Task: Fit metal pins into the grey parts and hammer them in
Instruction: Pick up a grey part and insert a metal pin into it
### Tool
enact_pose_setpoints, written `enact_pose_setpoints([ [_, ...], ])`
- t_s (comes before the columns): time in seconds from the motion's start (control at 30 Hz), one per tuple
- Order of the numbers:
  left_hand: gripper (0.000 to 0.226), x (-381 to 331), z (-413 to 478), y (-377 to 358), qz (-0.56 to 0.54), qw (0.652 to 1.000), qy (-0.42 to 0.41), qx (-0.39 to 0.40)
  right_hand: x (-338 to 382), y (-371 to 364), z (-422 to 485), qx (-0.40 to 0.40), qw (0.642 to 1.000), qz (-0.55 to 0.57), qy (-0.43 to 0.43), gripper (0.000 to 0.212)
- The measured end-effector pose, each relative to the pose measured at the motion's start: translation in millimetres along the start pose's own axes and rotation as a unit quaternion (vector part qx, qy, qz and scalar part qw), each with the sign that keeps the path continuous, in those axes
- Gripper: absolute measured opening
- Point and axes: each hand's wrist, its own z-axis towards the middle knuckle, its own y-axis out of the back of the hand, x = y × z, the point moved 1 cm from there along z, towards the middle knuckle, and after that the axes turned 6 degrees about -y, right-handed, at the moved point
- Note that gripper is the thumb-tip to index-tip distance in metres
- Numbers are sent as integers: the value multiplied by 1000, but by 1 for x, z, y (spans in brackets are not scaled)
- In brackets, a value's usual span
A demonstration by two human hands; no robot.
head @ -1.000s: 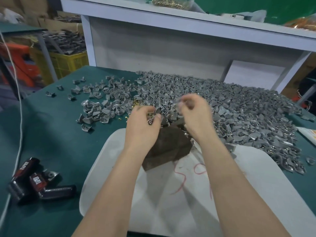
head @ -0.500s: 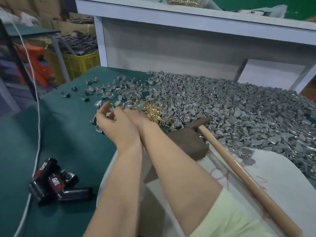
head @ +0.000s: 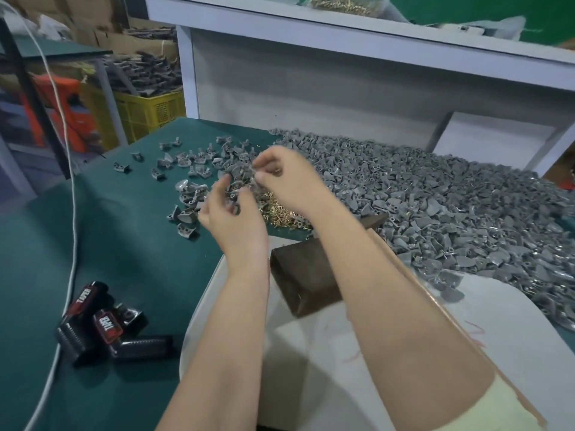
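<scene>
Bare green desk (head: 102, 250) lay open on my left, crossed only by a white cable (head: 73, 213), with black tools (head: 105, 331) lying nearer me. Ahead and to the right, the heap of parts (head: 435, 213) covered the desk up to the back panel (head: 311, 98). The block (head: 306, 278) and hammer (head: 375, 220) sat under my right forearm.

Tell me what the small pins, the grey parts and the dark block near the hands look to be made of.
Pins: brass or brass-plated metal, judging by the shiny yellow-gold glint. Grey parts: probably moulded plastic, an even matt grey, though some glint as if metal-faced, so this is unsure. Block: dull dark brown with sharp edges, either wood or rusted steel. The look leaves it open.
</scene>
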Motion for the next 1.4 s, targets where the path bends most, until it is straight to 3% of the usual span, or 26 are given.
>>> enact_pose_setpoints([
  [0.17, 11, -7, -13, -9, 11, 988, -64, 137, -1, 39, -31, -1, 999, 34, 17, 12],
  [0.3, 7, -8, -12, -8, -37, 992, -33, 113, -14, 36, -32, -25, 984, 173, -43, 9],
  [0.37, 10, -9, -11, -6, -77, 994, -7, 81, -24, 27, -22, -50, 995, 51, -74, 9],
  [0.43, 13, -9, -10, -5, -108, 993, 7, 56, -34, 11, -10, -4, 983, -154, -99, 15],
  [0.5, 13, -9, -8, -4, -120, 992, 9, 34, -39, -8, 0, 64, 955, -253, -139, 21],
  [0.7, 14, -7, -3, 1, -85, 996, -8, -27, -27, -9, 11, 194, 895, -364, -169, 32],
  [0.8, 15, -7, -4, 0, -88, 995, -4, -35, -27, -8, 5, 264, 866, -388, -171, 25],
  [0.87, 15, -8, -4, -1, -87, 996, -6, -35, -27, -10, 2, 269, 867, -393, -147, 18],
  [1.13, 16, -9, -4, -1, -89, 995, -4, -43, -24, 0, -4, 298, 878, -344, -146, 40],
  [1.23, 16, -9, -4, -1, -86, 995, -3, -43, -21, -2, -4, 313, 874, -343, -143, 33],
  [1.4, 14, -10, -4, -1, -84, 996, 2, -43, -26, 0, -2, 257, 932, -174, -186, 29],
])
